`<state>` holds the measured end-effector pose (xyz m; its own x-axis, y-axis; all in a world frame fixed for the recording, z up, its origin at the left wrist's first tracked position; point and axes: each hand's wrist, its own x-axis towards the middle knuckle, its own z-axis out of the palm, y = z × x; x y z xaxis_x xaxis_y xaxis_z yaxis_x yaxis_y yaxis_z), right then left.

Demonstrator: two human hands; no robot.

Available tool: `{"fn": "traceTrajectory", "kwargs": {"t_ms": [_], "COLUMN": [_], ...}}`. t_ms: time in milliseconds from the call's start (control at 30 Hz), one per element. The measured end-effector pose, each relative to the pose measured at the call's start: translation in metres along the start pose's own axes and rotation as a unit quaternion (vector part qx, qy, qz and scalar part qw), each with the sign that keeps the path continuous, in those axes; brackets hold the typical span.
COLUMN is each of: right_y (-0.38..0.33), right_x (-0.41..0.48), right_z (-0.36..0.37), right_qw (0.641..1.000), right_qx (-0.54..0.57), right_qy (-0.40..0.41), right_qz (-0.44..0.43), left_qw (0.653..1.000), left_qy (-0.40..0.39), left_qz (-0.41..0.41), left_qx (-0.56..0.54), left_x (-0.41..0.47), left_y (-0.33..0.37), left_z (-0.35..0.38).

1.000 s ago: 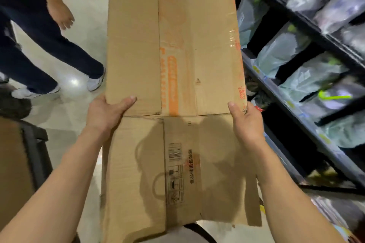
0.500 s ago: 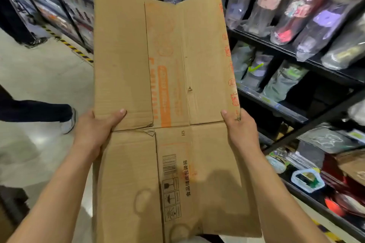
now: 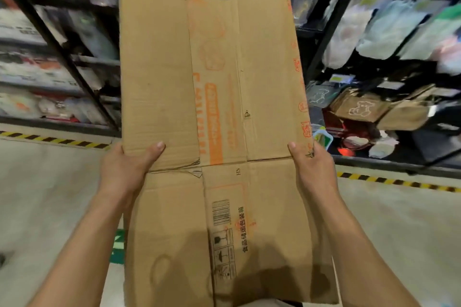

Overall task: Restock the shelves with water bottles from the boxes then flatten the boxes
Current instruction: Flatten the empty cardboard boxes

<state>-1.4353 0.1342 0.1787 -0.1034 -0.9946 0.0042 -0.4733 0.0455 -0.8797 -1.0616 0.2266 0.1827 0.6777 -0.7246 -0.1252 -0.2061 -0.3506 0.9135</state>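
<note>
A flattened brown cardboard box [image 3: 224,107] with orange print and a barcode is held out flat in front of me, its flaps spread. My left hand [image 3: 124,167] grips its left edge at the middle fold, thumb on top. My right hand [image 3: 311,167] grips the right edge at the same height, thumb on top. The fingers of both hands are hidden under the cardboard. No water bottles are clearly visible.
Black metal shelves [image 3: 74,62] packed with wrapped goods stand ahead on the left and right. Brown bags with a bear outline [image 3: 361,107] sit on a low right shelf. Yellow-black hazard tape [image 3: 55,141] runs along the floor at the shelf base.
My view has swung left, from the right-hand shelves toward the shelves straight ahead. The person on the left has left the view. Both hands keep the same hold on the box.
</note>
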Motion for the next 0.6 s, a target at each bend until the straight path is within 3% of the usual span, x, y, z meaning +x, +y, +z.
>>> {"fn": "traceTrajectory", "kwargs": {"t_ms": [267, 600], "right_y": [0.052, 0.13], "right_x": [-0.069, -0.124], "right_z": [-0.105, -0.244], "right_qw": [0.983, 0.932], "right_qx": [0.018, 0.036], "right_qy": [0.161, 0.33], "right_qz": [0.082, 0.147], "left_qw": [0.985, 0.93], "left_qy": [-0.156, -0.333], "left_qz": [0.076, 0.153], "left_qx": [0.006, 0.029], "left_x": [-0.03, -0.12], "left_y": [0.046, 0.13], "left_z": [0.101, 0.271]}}
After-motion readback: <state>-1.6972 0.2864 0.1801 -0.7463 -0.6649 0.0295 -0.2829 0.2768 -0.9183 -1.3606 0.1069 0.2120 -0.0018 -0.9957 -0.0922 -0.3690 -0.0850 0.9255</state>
